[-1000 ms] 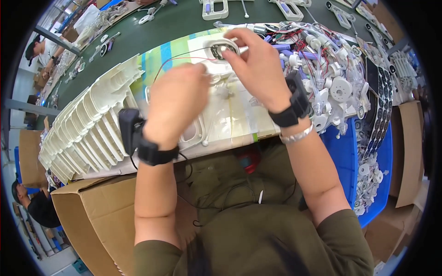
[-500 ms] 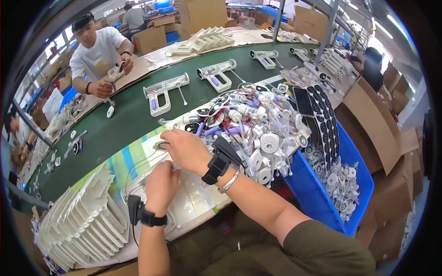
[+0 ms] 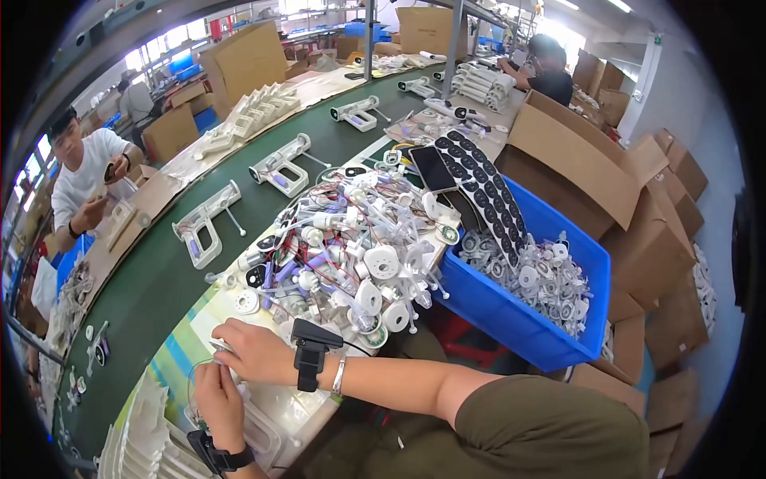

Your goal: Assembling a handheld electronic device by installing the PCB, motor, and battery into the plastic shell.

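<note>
My right hand (image 3: 257,353) is closed, thumb and fingers pinched on a small pale part (image 3: 220,344) at the near left of the table. Just below it, my left hand (image 3: 220,405) is closed too, its fingertips almost touching the right hand's. Whatever it grips is hidden by the fingers. A thin dark wire (image 3: 190,382) loops out beside the left hand. Beneath both hands lies a white plastic housing (image 3: 259,427), partly covered by the left hand and wrist. To the right of my hands spreads a heap of wired white and purple parts (image 3: 351,247).
A blue bin (image 3: 527,319) of small clear and white parts stands at the right, under a sheet of black round stickers (image 3: 483,191). White handled assemblies (image 3: 209,223) lie on the green belt (image 3: 152,279). Stacked white shells (image 3: 144,431) sit near left. Across the belt, a person (image 3: 92,172) handles parts.
The view has swung right, so the table and belt appear further left. My two hands have come closer together around the small part. The person opposite has raised one hand.
</note>
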`<state>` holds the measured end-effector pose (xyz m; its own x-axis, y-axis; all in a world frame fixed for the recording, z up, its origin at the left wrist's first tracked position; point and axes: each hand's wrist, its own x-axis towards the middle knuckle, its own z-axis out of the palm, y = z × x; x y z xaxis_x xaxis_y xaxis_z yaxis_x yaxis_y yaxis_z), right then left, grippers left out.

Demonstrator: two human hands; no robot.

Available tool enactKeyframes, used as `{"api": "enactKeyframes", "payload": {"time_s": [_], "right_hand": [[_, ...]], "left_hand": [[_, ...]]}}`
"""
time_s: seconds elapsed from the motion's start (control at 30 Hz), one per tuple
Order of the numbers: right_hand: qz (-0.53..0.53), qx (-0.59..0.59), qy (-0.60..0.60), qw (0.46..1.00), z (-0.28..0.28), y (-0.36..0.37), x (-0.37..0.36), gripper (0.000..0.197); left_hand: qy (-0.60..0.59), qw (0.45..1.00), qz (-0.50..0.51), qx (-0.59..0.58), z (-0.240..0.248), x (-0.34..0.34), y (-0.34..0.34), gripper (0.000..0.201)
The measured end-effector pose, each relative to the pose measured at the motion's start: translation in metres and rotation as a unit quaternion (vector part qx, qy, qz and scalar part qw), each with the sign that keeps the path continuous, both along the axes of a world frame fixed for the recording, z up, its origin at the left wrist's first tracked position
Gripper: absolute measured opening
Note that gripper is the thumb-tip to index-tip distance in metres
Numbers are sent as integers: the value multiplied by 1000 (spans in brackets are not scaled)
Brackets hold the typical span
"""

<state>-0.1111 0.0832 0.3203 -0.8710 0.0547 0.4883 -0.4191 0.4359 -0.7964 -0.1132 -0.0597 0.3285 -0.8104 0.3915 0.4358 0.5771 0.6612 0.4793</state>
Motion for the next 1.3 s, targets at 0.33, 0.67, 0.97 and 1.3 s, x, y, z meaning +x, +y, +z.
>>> {"api": "enactKeyframes", "payload": {"time_s": [0.33,0.67,0.97,1.3], "right_hand": [[99,-7,-16,995,-11,-11,10,35],[2,240,17,971,-1,18,-16,32],[34,353,-172,919,-4,26,-39,30],[108,321,-199,920,-15,23,-37,36]], "left_hand": [[-6,1000,27,-4,-9,1,-11,9],[55,986,151,-37,-1,8,-22,32],[13,939,227,-257,-39,25,-45,55],[32,931,250,-263,-43,49,-54,52]]}}
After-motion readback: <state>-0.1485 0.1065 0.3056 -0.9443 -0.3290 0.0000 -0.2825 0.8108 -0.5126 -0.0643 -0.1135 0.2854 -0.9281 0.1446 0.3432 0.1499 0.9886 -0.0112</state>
